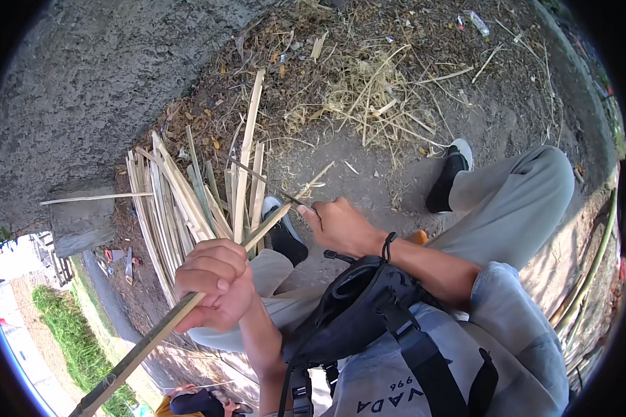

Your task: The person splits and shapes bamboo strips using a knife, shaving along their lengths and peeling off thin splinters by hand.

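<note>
My left hand (215,283) is wrapped in a fist around a long bamboo strip (148,338). The strip slants from the lower left, through the fist, up to a pale tip with curled shavings (311,187). My right hand (341,226) is closed on a knife, its thumb stretched along it. The knife's thin dark blade (249,169) points to the upper left and crosses near the strip's far part. Whether the blade touches the strip, I cannot tell. The knife's handle is hidden in my fingers. Beyond my left fist lies a pile of split bamboo strips (165,201).
A rough grey stone surface (104,90) fills the upper left, with a block (83,219) below it. Straw-like shavings (375,97) litter the ground ahead. A black bag (355,299) hangs at my front. Another person (195,402) is at the lower edge.
</note>
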`<act>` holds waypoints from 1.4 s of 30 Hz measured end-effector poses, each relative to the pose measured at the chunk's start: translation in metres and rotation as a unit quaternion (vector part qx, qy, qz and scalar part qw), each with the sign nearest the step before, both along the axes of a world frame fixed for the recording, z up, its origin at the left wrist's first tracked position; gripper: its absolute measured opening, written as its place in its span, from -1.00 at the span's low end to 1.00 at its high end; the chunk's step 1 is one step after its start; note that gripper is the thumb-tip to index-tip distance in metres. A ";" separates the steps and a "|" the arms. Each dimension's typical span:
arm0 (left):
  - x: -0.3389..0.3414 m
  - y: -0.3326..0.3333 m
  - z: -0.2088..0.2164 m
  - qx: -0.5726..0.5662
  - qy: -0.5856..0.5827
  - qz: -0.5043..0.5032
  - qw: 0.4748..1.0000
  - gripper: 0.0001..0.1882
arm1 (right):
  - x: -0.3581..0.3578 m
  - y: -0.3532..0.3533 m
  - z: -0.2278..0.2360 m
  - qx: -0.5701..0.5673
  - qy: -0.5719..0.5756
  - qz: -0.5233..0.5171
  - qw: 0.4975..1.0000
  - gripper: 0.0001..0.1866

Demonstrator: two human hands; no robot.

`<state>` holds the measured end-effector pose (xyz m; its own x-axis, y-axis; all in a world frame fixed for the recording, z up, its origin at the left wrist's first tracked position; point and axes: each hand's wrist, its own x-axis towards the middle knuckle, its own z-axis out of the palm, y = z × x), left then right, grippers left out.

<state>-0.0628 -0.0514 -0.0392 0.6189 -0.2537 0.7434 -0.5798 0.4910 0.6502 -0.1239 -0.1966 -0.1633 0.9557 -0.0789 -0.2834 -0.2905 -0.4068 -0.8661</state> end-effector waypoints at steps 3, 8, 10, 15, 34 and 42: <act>-0.007 0.004 -0.001 -0.009 0.005 -0.031 0.999 -0.31 | -0.011 0.006 -0.009 -0.020 -0.021 -0.019 0.999 -0.45; 0.002 0.002 -0.002 -0.025 -0.001 -0.021 0.999 -0.30 | -0.002 0.001 -0.005 -0.026 -0.017 -0.002 1.000 -0.50; -0.003 -0.004 0.003 -0.013 -0.001 -0.015 1.000 -0.31 | -0.008 0.001 -0.051 -0.062 -0.004 -0.026 0.998 -0.50; 0.006 -0.001 -0.001 -0.004 -0.003 -0.015 1.000 -0.34 | 0.005 -0.004 -0.052 -0.054 0.086 0.006 0.995 -0.49; 0.013 0.033 -0.007 -0.082 0.084 0.150 0.982 -0.32 | 0.012 0.011 -0.082 -0.077 0.033 -0.028 0.996 -0.48; 0.000 0.039 -0.008 -0.084 0.061 0.099 0.990 -0.32 | -0.002 0.019 -0.027 -0.044 -0.035 0.043 0.998 -0.49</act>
<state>-0.0631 -0.0124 -0.0474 0.7325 0.0023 0.6807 -0.5973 0.4819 0.6411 -0.1255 -0.1777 -0.1907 0.9771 -0.0175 -0.2121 -0.1920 -0.5023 -0.8431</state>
